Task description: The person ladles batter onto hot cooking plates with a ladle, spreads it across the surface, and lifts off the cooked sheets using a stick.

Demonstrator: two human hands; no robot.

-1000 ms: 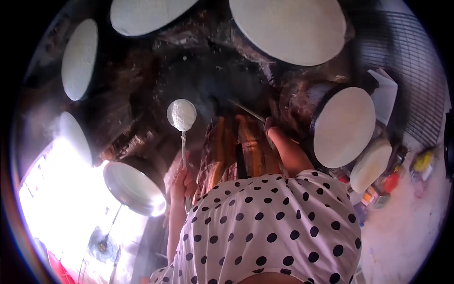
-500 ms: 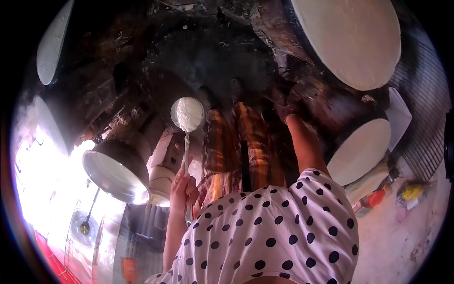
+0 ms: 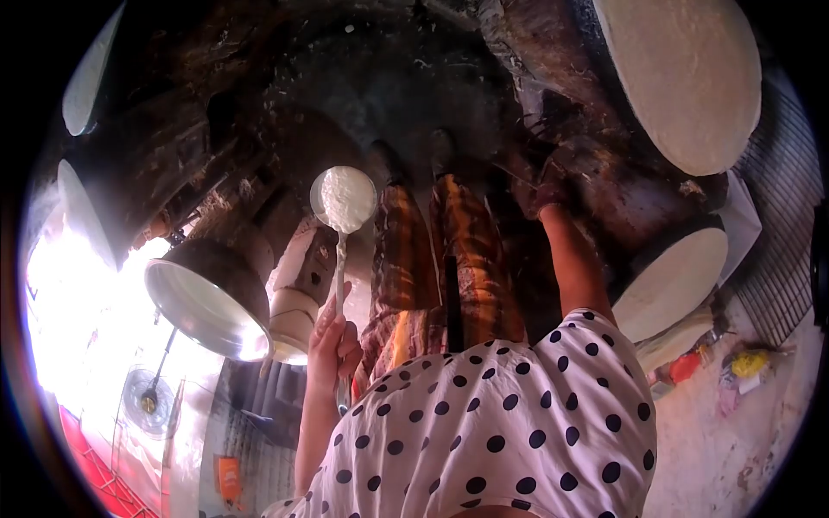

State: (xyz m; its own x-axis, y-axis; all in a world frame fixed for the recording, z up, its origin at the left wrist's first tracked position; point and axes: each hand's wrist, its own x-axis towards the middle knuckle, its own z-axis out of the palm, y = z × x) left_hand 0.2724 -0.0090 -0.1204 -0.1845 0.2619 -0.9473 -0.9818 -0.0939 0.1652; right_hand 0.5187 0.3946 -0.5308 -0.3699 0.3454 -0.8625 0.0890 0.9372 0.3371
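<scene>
My left hand (image 3: 334, 347) is closed around the handle of a ladle (image 3: 344, 197), whose round bowl holds thick white batter-like stuff. White residue also coats part of the handle. My right arm reaches forward to the other side, and my right hand (image 3: 547, 192) looks dark against the dark surface there; its fingers do not show clearly. Close to that arm lies a round pan or griddle top covered in white (image 3: 673, 281). A larger white-covered round (image 3: 686, 82) is beyond it.
A wide metal basin (image 3: 207, 309), white inside, stands to the left beside a pale container (image 3: 294, 324). At the right is a wire rack (image 3: 781, 211), with yellow and red packets (image 3: 749, 363) lower down. A fan (image 3: 147, 401) stands at lower left.
The view has shifted slightly, so the round white surfaces sit farther right. My left hand still grips the ladle; my right forearm appears a little farther right.
</scene>
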